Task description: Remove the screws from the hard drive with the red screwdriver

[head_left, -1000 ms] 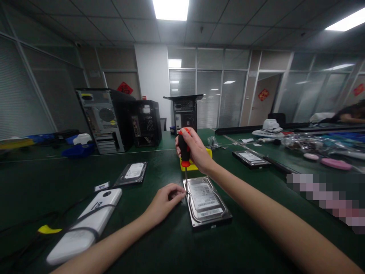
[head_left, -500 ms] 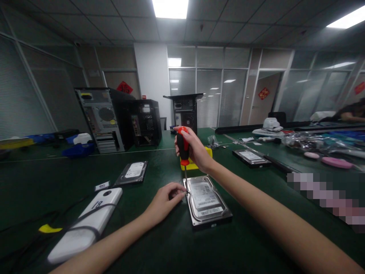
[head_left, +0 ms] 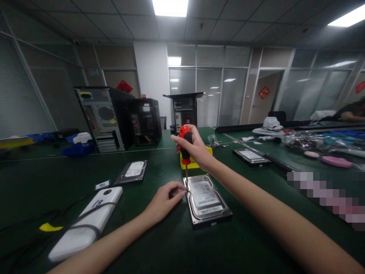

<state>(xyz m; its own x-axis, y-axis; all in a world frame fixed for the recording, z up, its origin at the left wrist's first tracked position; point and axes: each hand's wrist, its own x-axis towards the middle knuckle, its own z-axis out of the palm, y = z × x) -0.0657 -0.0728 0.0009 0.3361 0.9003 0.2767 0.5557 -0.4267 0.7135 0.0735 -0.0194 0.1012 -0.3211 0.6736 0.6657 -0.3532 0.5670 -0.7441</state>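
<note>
1. Hard drive (head_left: 203,199) lies flat, label side up, on the green table (head_left: 159,247), in front of the person and just right of the left hand (head_left: 167,198).
2. Screwdriver (head_left: 186,161), with a red-and-black handle, stands nearly upright over the drive's left edge; its shaft runs down to that edge, though exact contact at the tip is too small to tell.
3. Right hand (head_left: 197,146) is closed around the handle, fingers curled behind it and the thumb laid across, pointing left.
4. Left hand rests low at the drive's left side, fingers bent, thumb and forefinger brought nearly together beside the screwdriver's tip; whether they pinch anything cannot be told.
5. Just behind the drive sits a yellow object (head_left: 194,164), partly hidden by the right hand and forearm.
6. Farther left lies a second drive (head_left: 135,170); nearer the person, a white oblong object (head_left: 85,224) marked 18 has black cable across it.
7. Off to the right lies a third drive (head_left: 251,156).
</note>
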